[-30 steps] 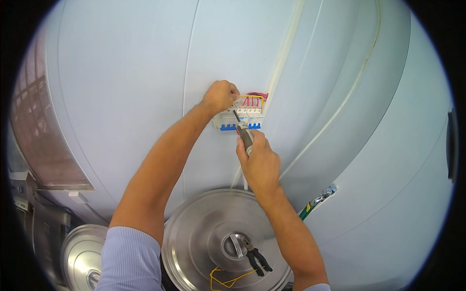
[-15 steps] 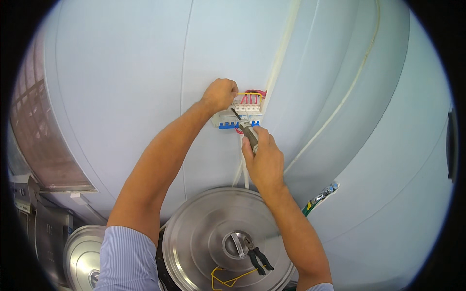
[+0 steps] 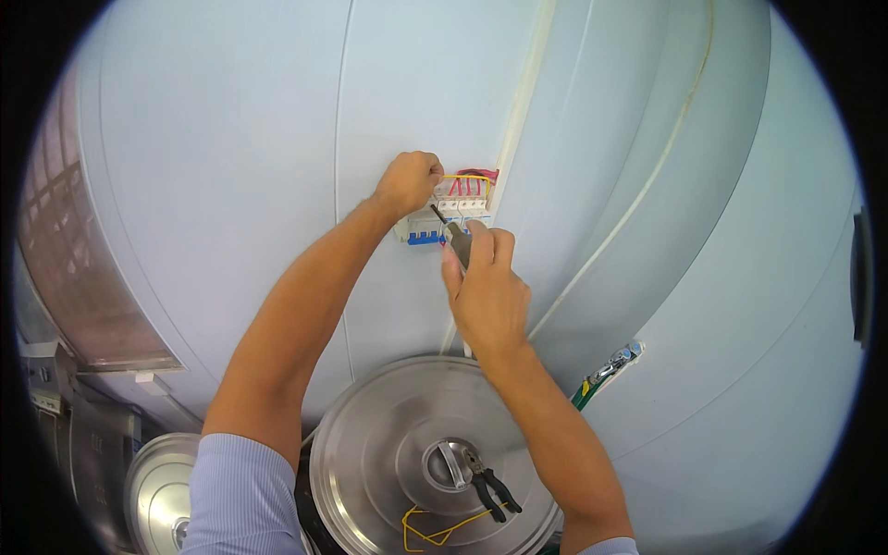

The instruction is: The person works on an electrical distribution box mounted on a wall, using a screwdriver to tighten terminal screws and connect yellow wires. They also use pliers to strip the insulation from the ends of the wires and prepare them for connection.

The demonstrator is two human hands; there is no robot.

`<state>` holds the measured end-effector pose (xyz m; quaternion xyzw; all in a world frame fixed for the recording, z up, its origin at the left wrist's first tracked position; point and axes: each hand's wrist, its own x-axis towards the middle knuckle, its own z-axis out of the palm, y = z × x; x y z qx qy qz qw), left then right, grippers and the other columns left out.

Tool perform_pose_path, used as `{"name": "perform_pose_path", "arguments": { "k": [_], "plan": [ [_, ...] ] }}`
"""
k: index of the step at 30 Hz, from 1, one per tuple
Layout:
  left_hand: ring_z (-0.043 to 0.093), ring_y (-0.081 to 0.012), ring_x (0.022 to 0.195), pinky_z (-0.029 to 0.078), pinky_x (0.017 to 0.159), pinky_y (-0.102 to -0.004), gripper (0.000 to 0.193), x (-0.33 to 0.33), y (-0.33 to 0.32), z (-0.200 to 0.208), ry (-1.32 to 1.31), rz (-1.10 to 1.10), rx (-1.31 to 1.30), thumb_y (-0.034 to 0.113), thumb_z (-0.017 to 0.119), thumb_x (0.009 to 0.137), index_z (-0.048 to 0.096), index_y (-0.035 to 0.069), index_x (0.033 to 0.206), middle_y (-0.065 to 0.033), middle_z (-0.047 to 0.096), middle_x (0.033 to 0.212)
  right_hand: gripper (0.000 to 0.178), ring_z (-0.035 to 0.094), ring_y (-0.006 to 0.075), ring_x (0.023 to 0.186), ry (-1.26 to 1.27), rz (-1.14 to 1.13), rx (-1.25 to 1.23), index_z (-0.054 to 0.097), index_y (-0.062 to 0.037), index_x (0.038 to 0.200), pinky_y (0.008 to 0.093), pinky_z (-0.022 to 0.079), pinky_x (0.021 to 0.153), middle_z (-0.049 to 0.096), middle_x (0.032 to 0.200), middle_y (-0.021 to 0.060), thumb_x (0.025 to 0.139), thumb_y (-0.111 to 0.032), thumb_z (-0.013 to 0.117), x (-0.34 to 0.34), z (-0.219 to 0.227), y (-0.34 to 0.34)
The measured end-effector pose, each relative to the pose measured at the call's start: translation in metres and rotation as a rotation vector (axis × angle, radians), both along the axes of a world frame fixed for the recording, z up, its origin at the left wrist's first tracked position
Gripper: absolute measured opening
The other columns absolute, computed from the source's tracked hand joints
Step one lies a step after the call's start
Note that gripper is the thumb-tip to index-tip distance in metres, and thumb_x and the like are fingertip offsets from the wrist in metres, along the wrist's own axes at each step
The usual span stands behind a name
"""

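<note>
Now, near the top middle, the left hand [image 3: 408, 184] seems to pinch a yellow wire [image 3: 467, 177] while the right hand [image 3: 490, 291] grips a screwdriver [image 3: 458, 246] poking at the breakers [image 3: 425, 238], likely a turning step that calls for holding steady.

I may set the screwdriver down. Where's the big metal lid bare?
Free on the lid: between its left rim and handle; between handle and far rim. Crowded: right of and below the handle, with black-handled pliers and yellow wire.
</note>
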<state>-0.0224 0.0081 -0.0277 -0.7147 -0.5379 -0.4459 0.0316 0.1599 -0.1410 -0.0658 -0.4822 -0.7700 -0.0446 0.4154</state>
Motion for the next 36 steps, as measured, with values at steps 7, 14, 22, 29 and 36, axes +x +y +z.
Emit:
{"name": "perform_pose_path", "arguments": {
  "k": [7, 14, 22, 29, 36],
  "plan": [
    [0.066, -0.0187, 0.069, 0.052, 0.064, -0.0328, 0.016, -0.005, -0.013, 0.014, -0.166, -0.029, 0.114, 0.009, 0.065, 0.089, 0.068, -0.004, 0.097, -0.0131, 0.069, 0.077, 0.036, 0.066, 0.0287, 0.081, 0.041, 0.150, 0.505, 0.056, -0.0061, 0.120, 0.0428, 0.057, 0.062, 0.051, 0.121, 0.0124, 0.086, -0.010, 0.068, 0.007, -0.016, 0.024],
    [0.067, -0.0177, 0.082, 0.057, 0.078, -0.0297, 0.021, 0.003, -0.094, 0.016, -0.866, -0.244, 0.072, 0.009, 0.063, 0.094, 0.062, -0.009, 0.105, -0.0123, 0.066, 0.093, 0.027, 0.061, 0.0312, 0.102, 0.089, 0.159, 0.350, 0.062, -0.0059, 0.112, 0.0405, 0.056, 0.077, 0.055, 0.118, 0.0109, 0.085, -0.008, 0.068, 0.010, -0.013, 0.028],
    [0.065, -0.0156, 0.102, 0.056, 0.093, -0.0267, 0.009, 0.027, -0.342, -0.175, -1.801, -0.218, -0.246, 0.005, 0.061, 0.097, 0.060, -0.002, 0.102, -0.0065, 0.065, 0.105, 0.038, 0.065, 0.0190, 0.083, 0.800, 0.159, -0.420, 0.059, 0.0016, 0.130, 0.0303, 0.054, 0.073, 0.069, 0.104, 0.0115, 0.094, -0.011, 0.062, 0.134, -0.097, -0.111],
    [0.071, -0.0193, 0.075, 0.061, 0.070, -0.0298, 0.008, 0.080, -0.466, -0.292, -1.999, -0.199, -0.637, 0.007, 0.061, 0.098, 0.060, 0.001, 0.102, -0.0147, 0.070, 0.094, 0.046, 0.067, 0.0235, 0.093, 0.770, -0.052, -1.084, 0.051, 0.0031, 0.139, 0.0312, 0.053, 0.081, 0.064, 0.118, 0.0182, 0.094, -0.006, 0.057, 0.202, -0.281, -0.267],
    [0.070, -0.0197, 0.075, 0.058, 0.071, -0.0309, 0.005, 0.109, -0.459, -0.299, -1.713, -0.156, -0.621, 0.004, 0.060, 0.097, 0.058, 0.002, 0.101, -0.0163, 0.070, 0.096, 0.049, 0.053, 0.0398, 0.118, 0.025, -0.002, -0.474, 0.049, 0.0029, 0.137, 0.0440, 0.042, 0.103, 0.052, 0.133, 0.0227, 0.089, -0.002, 0.058, 0.169, -0.342, -0.250]
  ]
}}
